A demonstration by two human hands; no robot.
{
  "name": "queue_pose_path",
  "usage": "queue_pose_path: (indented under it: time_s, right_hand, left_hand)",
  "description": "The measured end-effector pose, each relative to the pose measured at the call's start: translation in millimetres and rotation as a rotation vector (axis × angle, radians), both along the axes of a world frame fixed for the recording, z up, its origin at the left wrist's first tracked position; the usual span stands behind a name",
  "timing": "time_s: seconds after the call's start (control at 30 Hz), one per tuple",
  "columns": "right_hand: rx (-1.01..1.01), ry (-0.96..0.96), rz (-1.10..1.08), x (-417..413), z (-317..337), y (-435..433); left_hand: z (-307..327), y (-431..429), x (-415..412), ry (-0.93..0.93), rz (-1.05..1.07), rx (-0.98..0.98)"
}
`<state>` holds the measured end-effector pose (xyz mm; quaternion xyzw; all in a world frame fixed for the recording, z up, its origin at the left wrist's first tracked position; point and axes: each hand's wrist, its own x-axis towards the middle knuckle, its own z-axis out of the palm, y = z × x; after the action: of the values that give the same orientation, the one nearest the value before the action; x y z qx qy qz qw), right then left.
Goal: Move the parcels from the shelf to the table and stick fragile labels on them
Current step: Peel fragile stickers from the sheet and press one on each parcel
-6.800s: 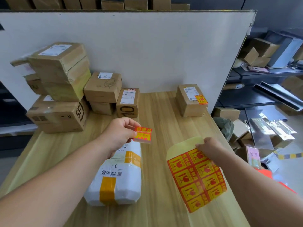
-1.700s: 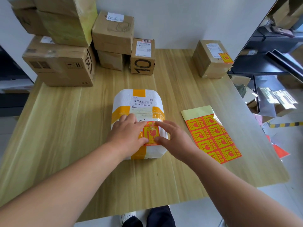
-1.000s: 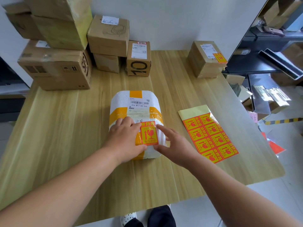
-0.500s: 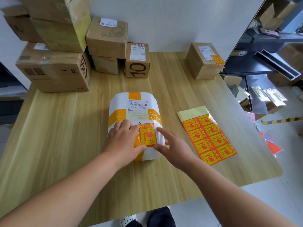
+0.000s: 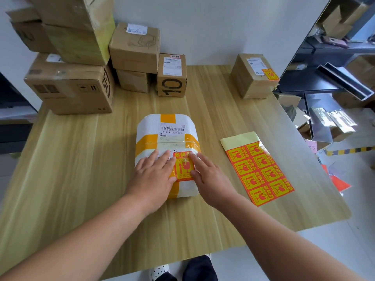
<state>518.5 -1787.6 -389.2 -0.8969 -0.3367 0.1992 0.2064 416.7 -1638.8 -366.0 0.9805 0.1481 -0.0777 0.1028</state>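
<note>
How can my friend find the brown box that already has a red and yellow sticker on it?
Start at the wooden table and look to its far right corner, by the white wall. One cardboard box sits there alone, away from the stacked boxes on the far left. Its top carries a red and yellow fragile sticker beside a white shipping label; theirs show none.

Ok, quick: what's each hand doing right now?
Left hand: open, flat on the white parcel beside the fragile label.
Right hand: open, fingers pressing the label's right edge.

One head-worn camera looks forward and down, close over the table (image 5: 85,151) (wide-angle view).
</note>
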Motion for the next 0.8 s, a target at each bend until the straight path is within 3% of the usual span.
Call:
queue_pose_path:
  time_s: [0.23,0.37,0.5,0.6,0.67,0.8]
  right_hand:
    - [0.047,0.071,-0.046,-15.2,-6.2,-13.2]
    - [0.071,0.142,-0.107,-15.7,-4.3,-9.2]
    - [0.185,0.319,-0.311,-10.8,1.2,-7.2]
    - [0.175,0.495,-0.388,-7.7,-0.7,-3.1]
    - [0.193,0.611,-0.416,-6.8,-0.7,-0.4]
    - [0.177,0.598,-0.446,-0.2,1.1,-8.3]
  left_hand:
    - [-7.0,-4.2,-10.5,-0.018,-0.002,0.019]
    - [-7.9,0.2,-9.5,-0.037,0.021,-0.078]
    - [-8.0,9.2,-8.4,-0.145,0.435,-0.337]
    - [-18.4,22.4,-0.7,-0.073,0.749,-0.591]
    - [-22.8,26.2,3.5,-0.073,0.816,-0.777]
    - [-17.4,19.7,13.5,-0.088,0.747,-0.726]
